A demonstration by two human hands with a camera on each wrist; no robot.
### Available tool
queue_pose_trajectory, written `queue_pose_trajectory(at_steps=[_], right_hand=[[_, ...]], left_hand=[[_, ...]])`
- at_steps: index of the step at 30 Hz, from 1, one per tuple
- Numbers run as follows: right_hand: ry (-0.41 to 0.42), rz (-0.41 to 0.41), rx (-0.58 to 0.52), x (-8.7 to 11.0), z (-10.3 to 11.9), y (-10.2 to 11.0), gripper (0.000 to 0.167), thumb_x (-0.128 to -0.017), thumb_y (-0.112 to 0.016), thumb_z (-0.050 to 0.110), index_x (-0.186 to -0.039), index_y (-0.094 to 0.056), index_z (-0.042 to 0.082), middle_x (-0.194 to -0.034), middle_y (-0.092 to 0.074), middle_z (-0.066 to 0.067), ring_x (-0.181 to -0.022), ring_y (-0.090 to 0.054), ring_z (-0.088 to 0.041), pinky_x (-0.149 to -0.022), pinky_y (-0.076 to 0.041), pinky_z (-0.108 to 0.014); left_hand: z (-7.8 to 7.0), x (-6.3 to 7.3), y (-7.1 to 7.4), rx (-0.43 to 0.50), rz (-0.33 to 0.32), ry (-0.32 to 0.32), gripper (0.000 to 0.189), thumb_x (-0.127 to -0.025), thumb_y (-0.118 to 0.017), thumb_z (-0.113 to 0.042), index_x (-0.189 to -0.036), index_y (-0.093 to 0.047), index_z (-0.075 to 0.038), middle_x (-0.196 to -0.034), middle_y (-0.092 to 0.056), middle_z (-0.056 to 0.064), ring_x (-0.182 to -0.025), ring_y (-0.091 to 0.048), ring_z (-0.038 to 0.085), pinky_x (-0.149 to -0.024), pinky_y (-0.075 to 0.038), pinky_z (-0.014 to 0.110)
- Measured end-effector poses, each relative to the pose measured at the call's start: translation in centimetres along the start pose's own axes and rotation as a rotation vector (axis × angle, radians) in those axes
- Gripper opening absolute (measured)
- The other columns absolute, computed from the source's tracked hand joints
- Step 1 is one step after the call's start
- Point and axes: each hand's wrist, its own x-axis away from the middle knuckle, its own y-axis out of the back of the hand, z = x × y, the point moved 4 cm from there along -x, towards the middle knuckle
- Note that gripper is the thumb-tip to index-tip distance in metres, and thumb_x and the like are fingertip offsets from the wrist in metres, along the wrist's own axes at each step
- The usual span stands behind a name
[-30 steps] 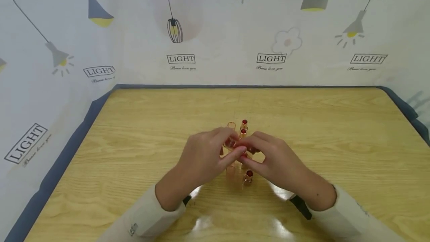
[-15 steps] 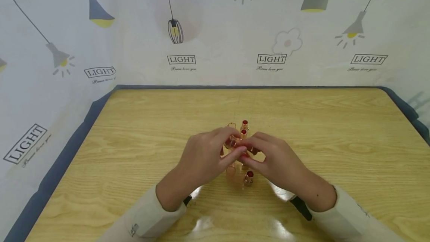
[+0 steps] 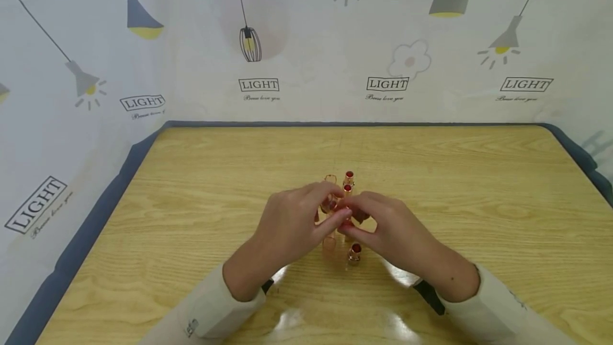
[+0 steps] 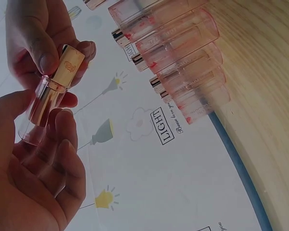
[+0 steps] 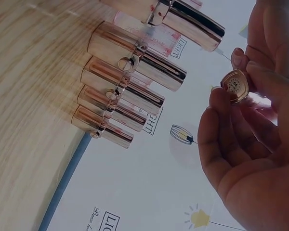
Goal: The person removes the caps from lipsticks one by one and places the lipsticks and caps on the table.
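Both hands meet over the middle of the table around one lipstick. My left hand (image 3: 297,214) grips its clear cap (image 4: 26,132) between thumb and fingers. My right hand (image 3: 399,222) pinches the gold lipstick tube (image 4: 67,67), whose inner part sits inside the cap in the left wrist view. Facing the right wrist camera is the tube's end with a round label (image 5: 236,85). Behind and in front of the hands, gold lipsticks with red tops, such as the far lipstick (image 3: 349,175) and the near lipstick (image 3: 355,253), stand upright. Fingers hide those between.
Left of the lipsticks stands a row of clear pinkish caps, among them a far cap (image 3: 330,179) and a near cap (image 3: 329,244). The wooden table (image 3: 215,174) ends at a blue-grey edge against a white wall cloth (image 3: 306,89) printed with lamps.
The right fingers have shifted slightly on the tube, the index finger drawing back a little. Both arms and the standing lipsticks and caps keep their places.
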Motion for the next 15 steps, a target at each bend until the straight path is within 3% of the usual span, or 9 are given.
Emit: queue_pose_trajectory(at_steps=[7, 15], right_hand=[[0.025, -0.029, -0.014, 0.00, 0.14, 0.11, 0.031, -0.078, -0.086, 0.014, -0.106, -0.073, 0.011, -0.090, -0.072, 0.005, -0.077, -0.063, -0.006, -0.067, -0.054, -0.020], [-0.055, -0.013, -0.029, -0.12, 0.07, 0.22, 0.043, -0.078, -0.087, 0.016, -0.113, -0.063, 0.011, -0.088, -0.071, 0.007, -0.076, -0.064, -0.001, -0.067, -0.054, -0.022]], left_hand=[[0.17, 0.12, 0.06, 0.004, 0.005, 0.019, 0.026, -0.092, -0.072, -0.038, -0.106, -0.067, -0.017, -0.085, -0.073, -0.008, -0.056, -0.055, 0.000, -0.049, -0.038, 0.011], [0.34, 0.12, 0.02, 0.002, 0.012, 0.041, 0.030, -0.092, -0.072, -0.038, -0.109, -0.067, -0.015, -0.084, -0.072, -0.007, -0.054, -0.055, 0.001, -0.048, -0.038, 0.013]])
